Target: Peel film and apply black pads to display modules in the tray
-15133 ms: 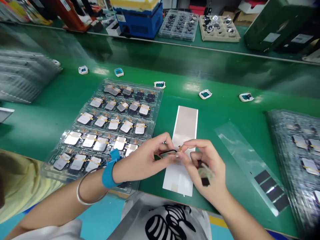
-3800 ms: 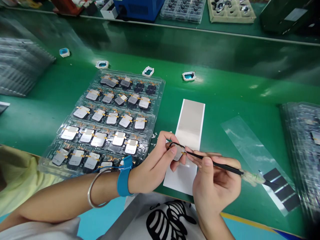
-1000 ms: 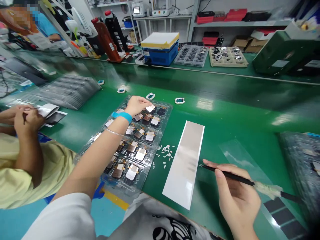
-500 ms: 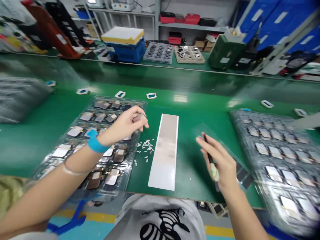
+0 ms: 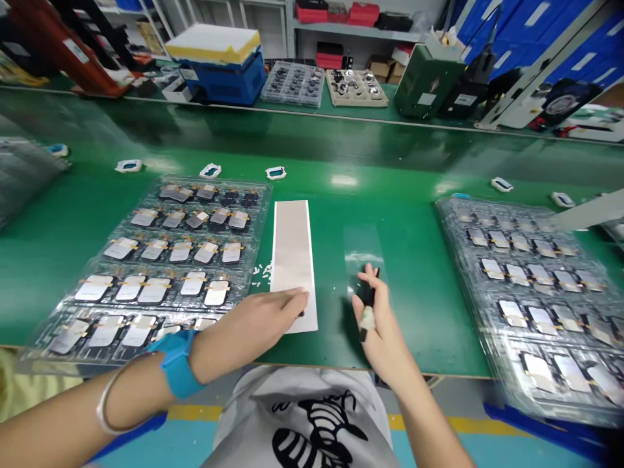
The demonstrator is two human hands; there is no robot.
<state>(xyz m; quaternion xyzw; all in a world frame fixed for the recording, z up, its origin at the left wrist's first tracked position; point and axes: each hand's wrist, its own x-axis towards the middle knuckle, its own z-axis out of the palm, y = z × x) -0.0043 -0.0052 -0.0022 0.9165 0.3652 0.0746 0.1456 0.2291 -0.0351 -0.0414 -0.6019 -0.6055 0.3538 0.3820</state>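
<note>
On the far counter [image 5: 439, 123] sit a blue machine with a yellow top [image 5: 217, 71], a clear parts tray [image 5: 292, 83], a beige parts tray [image 5: 357, 88] and a green case [image 5: 423, 81], below shelves [image 5: 336, 36] of red boxes.

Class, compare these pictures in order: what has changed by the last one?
The hands have parted. The left hand has moved from the strip's middle to its near end, and rests there with fingers flat. The right hand has moved right of the strip, holding the tweezers upright beside the clear film. The strip and white bits stayed put.
</note>
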